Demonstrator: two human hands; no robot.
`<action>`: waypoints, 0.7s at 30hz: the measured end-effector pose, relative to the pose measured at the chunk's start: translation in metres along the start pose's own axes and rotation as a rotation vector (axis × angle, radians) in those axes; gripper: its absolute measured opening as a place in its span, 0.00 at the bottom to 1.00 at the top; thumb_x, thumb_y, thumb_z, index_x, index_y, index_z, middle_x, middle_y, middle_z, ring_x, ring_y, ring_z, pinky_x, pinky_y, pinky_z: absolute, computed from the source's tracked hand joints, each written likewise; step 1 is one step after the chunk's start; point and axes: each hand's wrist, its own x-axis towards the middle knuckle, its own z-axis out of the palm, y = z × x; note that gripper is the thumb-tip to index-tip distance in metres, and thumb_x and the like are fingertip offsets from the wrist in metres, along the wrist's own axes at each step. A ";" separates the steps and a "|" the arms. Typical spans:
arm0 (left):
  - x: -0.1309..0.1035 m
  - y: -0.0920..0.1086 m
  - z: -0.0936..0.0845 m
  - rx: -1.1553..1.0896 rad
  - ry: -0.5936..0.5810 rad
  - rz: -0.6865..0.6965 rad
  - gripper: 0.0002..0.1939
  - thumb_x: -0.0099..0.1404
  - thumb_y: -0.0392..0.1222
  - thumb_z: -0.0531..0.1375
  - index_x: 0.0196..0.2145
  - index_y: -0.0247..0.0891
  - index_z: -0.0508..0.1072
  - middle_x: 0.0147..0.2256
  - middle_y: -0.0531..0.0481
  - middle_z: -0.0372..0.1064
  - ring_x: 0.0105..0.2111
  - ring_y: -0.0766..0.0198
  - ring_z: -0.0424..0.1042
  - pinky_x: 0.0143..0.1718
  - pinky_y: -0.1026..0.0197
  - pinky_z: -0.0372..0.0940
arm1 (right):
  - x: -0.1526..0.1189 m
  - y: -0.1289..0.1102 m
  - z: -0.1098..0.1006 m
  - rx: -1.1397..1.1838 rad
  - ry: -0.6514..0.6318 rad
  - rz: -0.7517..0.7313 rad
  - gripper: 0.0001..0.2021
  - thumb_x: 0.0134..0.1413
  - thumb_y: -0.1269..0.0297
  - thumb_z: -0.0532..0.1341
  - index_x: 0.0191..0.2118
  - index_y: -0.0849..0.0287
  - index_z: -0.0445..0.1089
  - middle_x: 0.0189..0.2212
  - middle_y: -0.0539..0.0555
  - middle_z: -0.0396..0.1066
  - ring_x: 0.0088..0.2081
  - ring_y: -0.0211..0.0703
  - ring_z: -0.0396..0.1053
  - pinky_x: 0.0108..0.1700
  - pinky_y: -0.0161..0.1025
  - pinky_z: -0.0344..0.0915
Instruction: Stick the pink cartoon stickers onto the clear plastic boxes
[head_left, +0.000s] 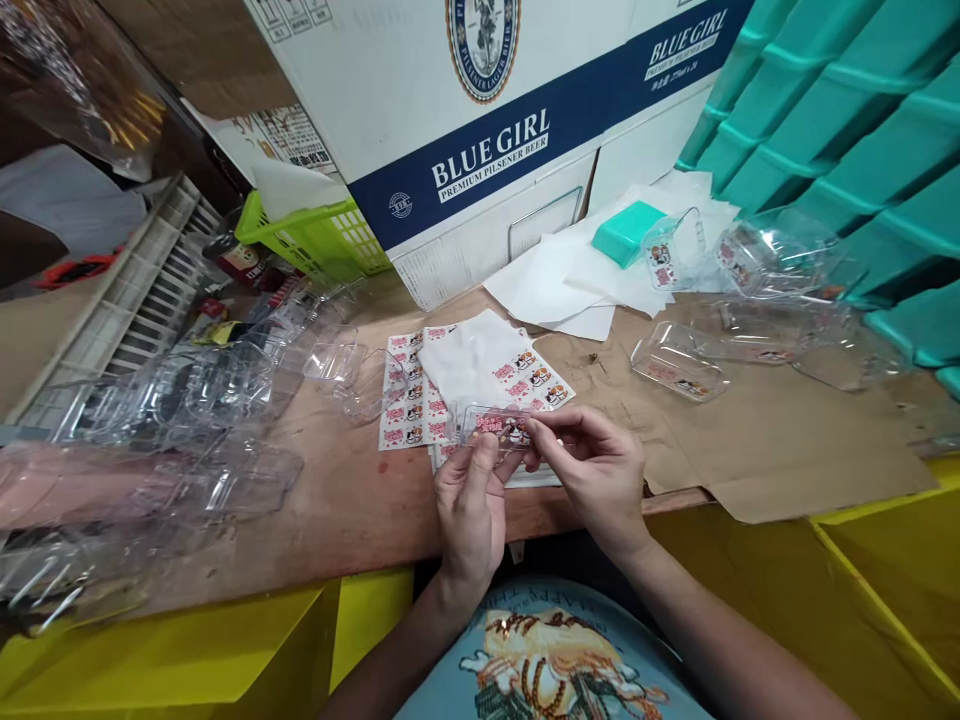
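My left hand [471, 512] is closed around a small clear plastic box [471, 412], thumb across its near side. On the box lies a printed sticker [492, 425] with pink lettering and a cartoon animal. My right hand [604, 470] pinches at the sticker's right end, its fingertips against the box; whether the whole sticker lies flat I cannot tell. Just beyond and partly under my hands are sheets of the same stickers [405, 400], with a blank white backing sheet [465, 360] on top.
Clear plastic boxes [225, 385] pile up at the left. Stickered boxes [679, 362] lie on brown paper [810, 440] at the right. A large beer carton [480, 220] stands behind, beside a green basket [322, 240]. Turquoise bins [847, 150] are stacked at right; a turquoise block [626, 233] rests on white papers.
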 end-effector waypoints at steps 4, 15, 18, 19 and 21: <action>0.001 -0.003 0.001 0.018 0.023 0.054 0.05 0.63 0.40 0.65 0.32 0.40 0.81 0.38 0.50 0.80 0.40 0.64 0.77 0.48 0.57 0.72 | -0.003 0.004 0.001 -0.088 -0.002 -0.066 0.06 0.53 0.63 0.68 0.34 0.60 0.75 0.29 0.52 0.75 0.23 0.35 0.70 0.24 0.33 0.70; -0.001 0.001 -0.002 0.069 0.078 0.134 0.05 0.57 0.42 0.69 0.26 0.41 0.80 0.32 0.53 0.80 0.35 0.65 0.78 0.40 0.61 0.75 | 0.012 0.001 -0.029 -0.735 -0.038 -0.425 0.29 0.51 0.57 0.70 0.58 0.57 0.65 0.34 0.53 0.71 0.31 0.41 0.67 0.35 0.38 0.68; -0.005 0.002 0.007 0.054 -0.040 0.028 0.05 0.57 0.44 0.69 0.29 0.40 0.81 0.33 0.51 0.80 0.34 0.65 0.78 0.42 0.61 0.74 | 0.004 -0.001 -0.019 -0.525 -0.192 -0.253 0.30 0.55 0.55 0.67 0.61 0.53 0.61 0.48 0.58 0.69 0.42 0.45 0.71 0.42 0.39 0.71; -0.006 0.003 0.010 0.057 -0.085 -0.007 0.06 0.58 0.44 0.69 0.31 0.40 0.81 0.33 0.50 0.79 0.34 0.64 0.78 0.43 0.60 0.74 | 0.002 -0.002 -0.017 -0.476 -0.226 -0.242 0.28 0.57 0.55 0.65 0.61 0.53 0.61 0.49 0.57 0.69 0.46 0.46 0.71 0.45 0.40 0.70; -0.006 0.006 0.015 0.111 -0.187 -0.066 0.08 0.61 0.46 0.66 0.35 0.40 0.80 0.35 0.48 0.79 0.36 0.61 0.78 0.45 0.56 0.73 | 0.006 -0.007 -0.020 -0.451 -0.222 -0.317 0.22 0.62 0.55 0.60 0.59 0.52 0.63 0.48 0.57 0.68 0.48 0.46 0.70 0.50 0.42 0.69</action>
